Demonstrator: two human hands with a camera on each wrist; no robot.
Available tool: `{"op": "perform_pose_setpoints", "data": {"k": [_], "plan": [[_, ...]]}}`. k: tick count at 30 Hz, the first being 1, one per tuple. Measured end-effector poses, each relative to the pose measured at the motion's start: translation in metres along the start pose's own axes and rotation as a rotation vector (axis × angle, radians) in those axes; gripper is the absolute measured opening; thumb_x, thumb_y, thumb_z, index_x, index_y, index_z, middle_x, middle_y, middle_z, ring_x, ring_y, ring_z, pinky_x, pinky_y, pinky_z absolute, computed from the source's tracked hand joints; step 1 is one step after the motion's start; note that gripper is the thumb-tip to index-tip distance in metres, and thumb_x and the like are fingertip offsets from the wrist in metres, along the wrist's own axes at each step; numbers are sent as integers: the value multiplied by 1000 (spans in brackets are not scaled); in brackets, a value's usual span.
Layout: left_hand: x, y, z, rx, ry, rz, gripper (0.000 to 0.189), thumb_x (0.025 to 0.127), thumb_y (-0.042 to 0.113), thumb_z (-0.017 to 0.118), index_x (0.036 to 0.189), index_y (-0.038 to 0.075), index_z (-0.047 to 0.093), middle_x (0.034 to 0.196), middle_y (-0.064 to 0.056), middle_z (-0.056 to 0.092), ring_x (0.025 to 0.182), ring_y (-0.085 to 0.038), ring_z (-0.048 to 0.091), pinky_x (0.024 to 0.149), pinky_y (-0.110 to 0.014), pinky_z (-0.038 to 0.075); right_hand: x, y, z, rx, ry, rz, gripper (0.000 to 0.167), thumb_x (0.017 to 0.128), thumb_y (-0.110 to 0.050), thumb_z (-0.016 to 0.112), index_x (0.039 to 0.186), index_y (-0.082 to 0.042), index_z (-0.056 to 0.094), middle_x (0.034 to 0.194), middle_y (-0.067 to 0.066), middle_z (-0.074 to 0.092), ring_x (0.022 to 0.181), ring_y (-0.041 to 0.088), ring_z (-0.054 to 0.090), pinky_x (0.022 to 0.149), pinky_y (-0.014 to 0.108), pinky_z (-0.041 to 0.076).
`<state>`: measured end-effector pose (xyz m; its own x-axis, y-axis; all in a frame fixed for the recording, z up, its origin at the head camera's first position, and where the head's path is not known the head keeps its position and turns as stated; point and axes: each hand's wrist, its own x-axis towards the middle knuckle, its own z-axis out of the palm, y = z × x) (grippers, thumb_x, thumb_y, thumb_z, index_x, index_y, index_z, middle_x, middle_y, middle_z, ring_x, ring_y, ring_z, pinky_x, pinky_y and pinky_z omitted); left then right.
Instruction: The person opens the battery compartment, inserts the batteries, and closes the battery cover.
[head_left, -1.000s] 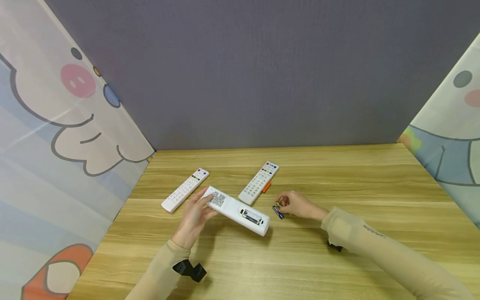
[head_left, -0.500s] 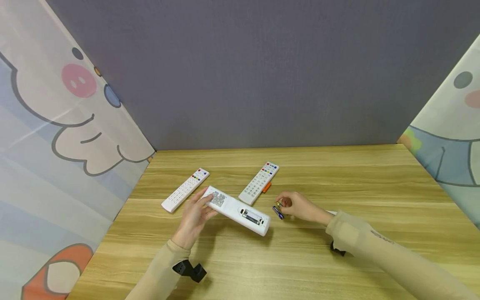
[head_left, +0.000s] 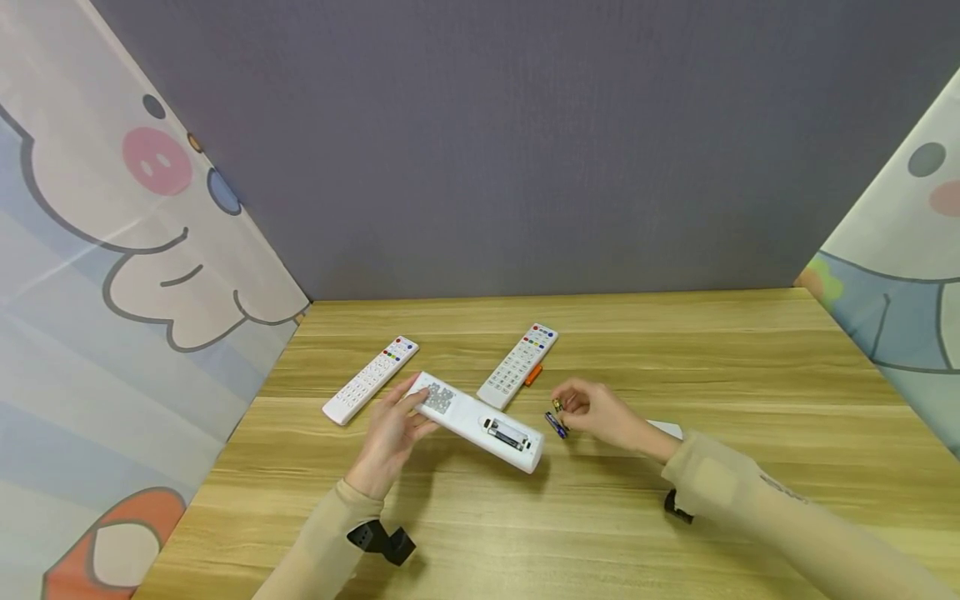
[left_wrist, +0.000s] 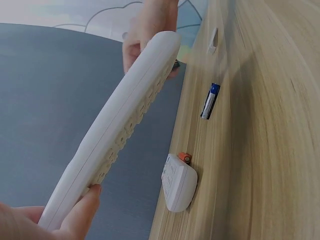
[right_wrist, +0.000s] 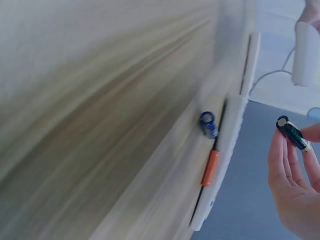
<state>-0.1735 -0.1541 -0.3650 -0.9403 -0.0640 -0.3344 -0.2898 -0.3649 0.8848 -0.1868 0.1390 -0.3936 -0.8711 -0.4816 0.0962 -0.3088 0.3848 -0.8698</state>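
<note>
My left hand (head_left: 388, 433) grips the end of a white remote control (head_left: 480, 423), held back side up above the table. Its battery compartment (head_left: 507, 434) is uncovered, with a dark battery visible inside. Between thumb and fingers, my right hand (head_left: 600, 417) pinches a dark green battery (right_wrist: 292, 133), raised off the table in the right wrist view. Just under that hand, a blue battery (head_left: 556, 425) lies on the wood. An orange battery (head_left: 533, 375) rests against the right side of a second white remote (head_left: 518, 365).
A third white remote (head_left: 371, 380) lies at the left, buttons up. Partly hidden behind the right forearm is a flat white piece (head_left: 666, 428). A grey panel (head_left: 525, 150) rises along the back edge of the wooden table (head_left: 720, 350).
The right hand has lifted the green battery slightly, and its forearm has shifted right, uncovering the white piece. The held remote has moved a little to the right.
</note>
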Motion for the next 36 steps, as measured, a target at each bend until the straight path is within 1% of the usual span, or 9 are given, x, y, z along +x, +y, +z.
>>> {"op": "perform_pose_setpoints", "data": {"k": [4,7,13,19,22,27,32,36], "plan": [[0,0,1,-2,-7,-3,44,89,-1,43,132,0,35,90,-8,57,69,-18,63,59,-25,56,-3,-7,-1,72,33,15,28,76,6,58,104,7,53,98,23,56,81,21,58,70,22,53],[1,0,1,-3,-11,-4,44,89,0,43,132,0,35,92,-8,57,70,-18,63,61,-26,56,-5,-13,-2,129,58,30,28,76,5,59,104,7,53,102,27,54,83,23,59,71,22,53],[0,0,2,-5,-15,-6,44,89,0,44,132,0,35,95,-10,55,71,-18,63,62,-25,56,-9,-21,-3,176,107,28,28,76,0,63,101,8,53,98,22,57,82,17,60,72,23,54],[1,0,4,-8,-8,-3,44,89,1,45,132,0,36,95,-9,55,69,-17,63,61,-24,56,-12,-26,-2,174,142,69,28,75,-7,68,98,4,58,93,16,62,80,14,61,72,23,54],[0,-1,5,-8,-2,-2,44,89,1,46,131,0,37,95,-9,55,70,-17,62,61,-24,56,-14,-29,-1,191,164,78,27,75,-10,69,97,3,61,94,17,63,79,12,62,71,24,54],[0,-1,7,-10,-3,0,45,88,1,47,132,0,36,99,-11,53,72,-17,62,63,-25,56,-17,-35,3,230,204,54,24,73,-9,71,91,4,63,93,20,63,75,11,63,67,26,55],[-1,-1,8,-20,-30,2,47,88,2,46,133,1,33,110,-17,47,76,-18,61,68,-27,55,-21,-38,10,226,231,38,20,71,-12,73,84,1,64,87,15,65,75,11,63,66,26,55],[-1,-1,9,-25,-41,0,46,89,2,45,133,1,33,112,-19,45,77,-18,61,69,-28,55,-24,-39,15,174,257,-16,15,70,-14,74,78,-6,64,84,8,66,76,10,63,68,27,55]]}}
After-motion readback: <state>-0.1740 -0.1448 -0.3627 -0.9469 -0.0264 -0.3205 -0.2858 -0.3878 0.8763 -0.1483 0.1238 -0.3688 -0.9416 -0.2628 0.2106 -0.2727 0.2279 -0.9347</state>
